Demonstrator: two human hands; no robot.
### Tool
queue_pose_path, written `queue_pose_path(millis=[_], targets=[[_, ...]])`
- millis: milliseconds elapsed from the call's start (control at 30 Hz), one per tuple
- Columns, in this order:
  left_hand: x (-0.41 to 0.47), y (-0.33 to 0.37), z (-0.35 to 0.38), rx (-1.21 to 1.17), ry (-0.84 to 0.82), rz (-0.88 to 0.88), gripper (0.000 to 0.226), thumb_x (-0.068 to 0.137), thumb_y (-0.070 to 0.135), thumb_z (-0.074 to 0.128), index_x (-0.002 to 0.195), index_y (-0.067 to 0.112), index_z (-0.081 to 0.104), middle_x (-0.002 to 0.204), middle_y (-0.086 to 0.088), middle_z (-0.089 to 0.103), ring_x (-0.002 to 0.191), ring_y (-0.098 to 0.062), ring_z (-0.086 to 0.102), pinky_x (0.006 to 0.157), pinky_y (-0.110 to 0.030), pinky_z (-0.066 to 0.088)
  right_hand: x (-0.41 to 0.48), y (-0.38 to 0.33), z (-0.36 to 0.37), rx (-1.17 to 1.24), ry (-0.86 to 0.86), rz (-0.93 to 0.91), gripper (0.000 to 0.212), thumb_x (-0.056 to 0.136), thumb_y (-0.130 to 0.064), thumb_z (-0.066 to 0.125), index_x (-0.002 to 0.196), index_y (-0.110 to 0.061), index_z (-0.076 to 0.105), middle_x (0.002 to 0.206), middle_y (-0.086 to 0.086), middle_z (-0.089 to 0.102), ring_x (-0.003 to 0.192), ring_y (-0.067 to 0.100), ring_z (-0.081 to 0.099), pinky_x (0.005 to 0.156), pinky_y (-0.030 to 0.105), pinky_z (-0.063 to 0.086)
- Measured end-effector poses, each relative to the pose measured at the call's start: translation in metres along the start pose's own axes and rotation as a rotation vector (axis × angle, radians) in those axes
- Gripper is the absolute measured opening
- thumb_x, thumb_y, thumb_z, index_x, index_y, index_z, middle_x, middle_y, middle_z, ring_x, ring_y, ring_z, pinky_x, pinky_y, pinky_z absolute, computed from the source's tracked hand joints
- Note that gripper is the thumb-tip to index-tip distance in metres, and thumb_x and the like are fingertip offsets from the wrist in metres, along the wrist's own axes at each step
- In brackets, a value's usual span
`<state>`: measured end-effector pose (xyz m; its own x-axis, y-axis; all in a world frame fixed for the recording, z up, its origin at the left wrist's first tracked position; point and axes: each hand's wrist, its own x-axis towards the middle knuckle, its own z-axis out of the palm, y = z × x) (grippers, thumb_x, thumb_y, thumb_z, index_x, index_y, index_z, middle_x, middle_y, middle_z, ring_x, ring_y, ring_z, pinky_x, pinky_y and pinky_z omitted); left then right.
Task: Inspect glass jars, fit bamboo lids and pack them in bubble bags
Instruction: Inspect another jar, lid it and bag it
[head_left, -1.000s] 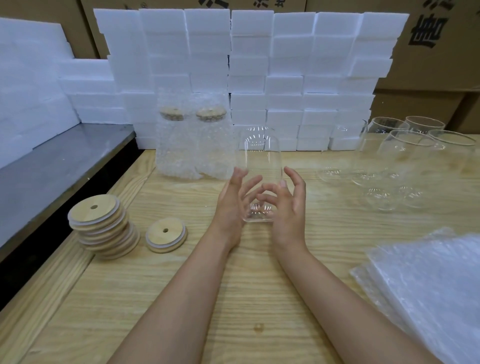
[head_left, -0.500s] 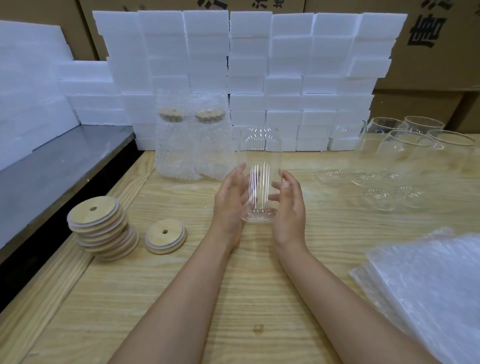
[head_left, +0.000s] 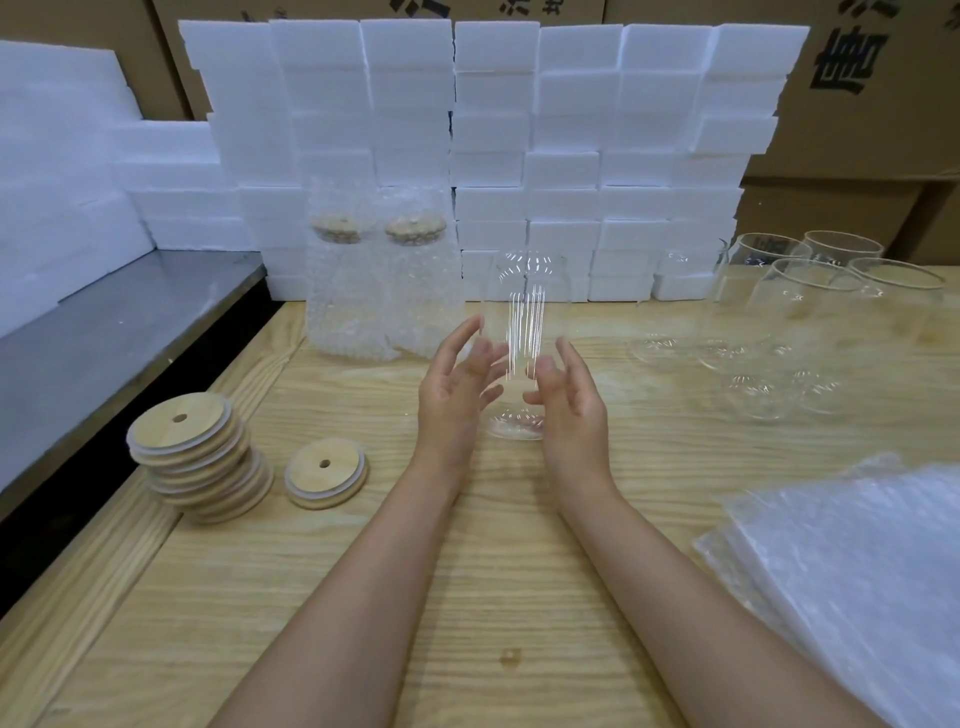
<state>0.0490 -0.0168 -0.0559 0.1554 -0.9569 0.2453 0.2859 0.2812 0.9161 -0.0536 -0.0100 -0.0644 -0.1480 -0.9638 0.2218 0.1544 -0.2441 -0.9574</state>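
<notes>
Two packed jars (head_left: 340, 296) at back edge. Jar (head_left: 524, 332) under inspection, no lid; left hand (head_left: 457, 389) and right hand (head_left: 571, 400) straight-fingered, apparently touching glass. Bare jars (head_left: 800, 312) at right edge still to do.

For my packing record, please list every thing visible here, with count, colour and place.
glass jar: one, clear, between the hands
bagged jars: two, clear with tan lids, behind it, left
empty jars: several, clear, far right
lid stack: one, tan, table's left
single lid: one, tan, beside the stack
bubble bags: one pile, clear, near right
foam blocks: many, white, behind the table
cardboard boxes: several, brown, behind the foam
table: one, light wood
metal surface: one, grey, left
left hand: one, open, left of jar
right hand: one, open, right of jar
</notes>
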Motion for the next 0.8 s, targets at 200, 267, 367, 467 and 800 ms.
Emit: queue_pose_path(millis=[200, 267, 367, 467, 800], targets=[[0.001, -0.002, -0.002, -0.019, 0.011, 0.025, 0.035, 0.077, 0.039, 0.065, 0.112, 0.038, 0.058, 0.096, 0.001, 0.068, 0.097, -0.021, 0.065, 0.086, -0.046, 0.052, 0.004, 0.003, -0.001, 0.077, -0.03, 0.052, 0.04, 0.099, -0.033, 0.045, 0.139, -0.033, 0.04, 0.088, -0.015, 0.07, 0.08, 0.006, 0.064, 0.06, 0.021, 0.053], [0.001, -0.003, -0.001, 0.008, 0.014, 0.036, 0.037, 0.076, 0.036, 0.067, 0.112, 0.039, 0.056, 0.093, 0.006, 0.067, 0.09, -0.013, 0.064, 0.082, -0.044, 0.053, 0.003, 0.001, -0.001, 0.085, -0.037, 0.056, 0.038, 0.099, -0.034, 0.044, 0.136, -0.036, 0.041, 0.091, -0.01, 0.067, 0.083, 0.013, 0.061, 0.062, 0.025, 0.052], [0.001, -0.003, 0.0, 0.022, 0.006, 0.041, 0.039, 0.076, 0.034, 0.067, 0.114, 0.038, 0.056, 0.093, 0.009, 0.068, 0.086, -0.008, 0.065, 0.081, -0.042, 0.054, 0.004, 0.002, 0.0, 0.072, -0.046, 0.052, 0.038, 0.098, -0.036, 0.045, 0.135, -0.037, 0.041, 0.085, -0.014, 0.07, 0.077, 0.007, 0.063, 0.061, 0.023, 0.052], [0.001, -0.001, -0.002, 0.042, -0.009, 0.064, 0.041, 0.08, 0.033, 0.067, 0.119, 0.038, 0.056, 0.103, 0.004, 0.068, 0.099, -0.013, 0.065, 0.082, -0.034, 0.055, 0.003, 0.002, -0.001, 0.055, -0.063, 0.022, 0.051, 0.085, -0.049, 0.05, 0.133, -0.037, 0.039, 0.098, -0.012, 0.067, 0.08, 0.0, 0.063, 0.071, 0.025, 0.055], [-0.008, 0.007, -0.007, 0.44, -0.058, 0.279, 0.089, 0.059, 0.058, 0.066, 0.14, 0.035, 0.038, 0.133, 0.009, 0.048, 0.113, 0.007, 0.05, 0.092, -0.008, 0.038, -0.004, 0.005, 0.0, -0.097, -0.141, -0.136, 0.086, 0.078, -0.016, 0.078, 0.139, -0.045, 0.025, 0.126, -0.01, 0.046, 0.12, 0.014, 0.052, 0.096, 0.031, 0.051]])
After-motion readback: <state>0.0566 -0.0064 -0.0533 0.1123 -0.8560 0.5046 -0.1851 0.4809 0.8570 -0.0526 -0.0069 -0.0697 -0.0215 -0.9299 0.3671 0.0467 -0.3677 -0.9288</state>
